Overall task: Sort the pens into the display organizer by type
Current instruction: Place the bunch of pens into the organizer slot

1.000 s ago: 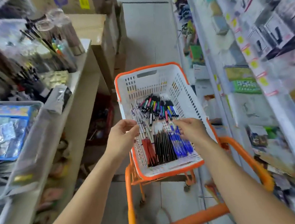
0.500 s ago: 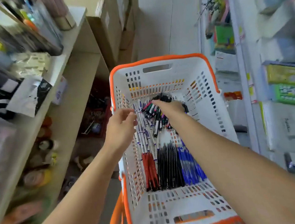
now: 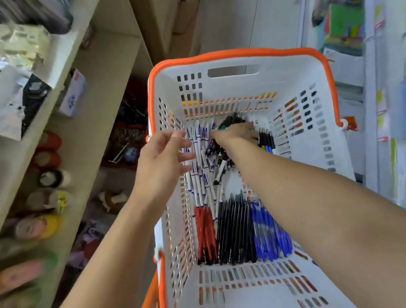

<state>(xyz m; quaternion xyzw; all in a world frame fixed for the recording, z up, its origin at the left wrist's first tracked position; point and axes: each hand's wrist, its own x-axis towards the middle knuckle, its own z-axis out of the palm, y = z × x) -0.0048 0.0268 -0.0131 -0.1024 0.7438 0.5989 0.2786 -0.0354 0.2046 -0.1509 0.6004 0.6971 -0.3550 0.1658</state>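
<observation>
So the big thing in view is the white basket (image 3: 296, 77) with the orange rim, and compared with a second ago I've leaned right in over it, so it fills most of the view now instead of sitting out ahead on the cart. The shelf unit (image 3: 106, 71) runs along its left side, too blurry to list what's on it.

What changed: my right hand (image 3: 234, 134) was near the basket's near edge a second ago, and it's now reached all the way to the far end and is curled down into the mixed dark pens (image 3: 231, 121) there. Looks like it's grabbing some, but I can't tell how many or whether it's got a real grip. So I'd say I'm at the pick-up step, nothing sorted out of the basket yet, and no organizer in sight.

My left hand (image 3: 163, 162) sits at the left rim, fingers spread and relaxed, fingertips just touching the white pens (image 3: 202, 158) along the left wall, holding nothing.

Near edge of the basket floor: red pens (image 3: 205, 232) on the left, black pens (image 3: 235, 227) in the middle, blue pens (image 3: 270, 231) on the right, all under my right forearm and well behind that hand.
</observation>
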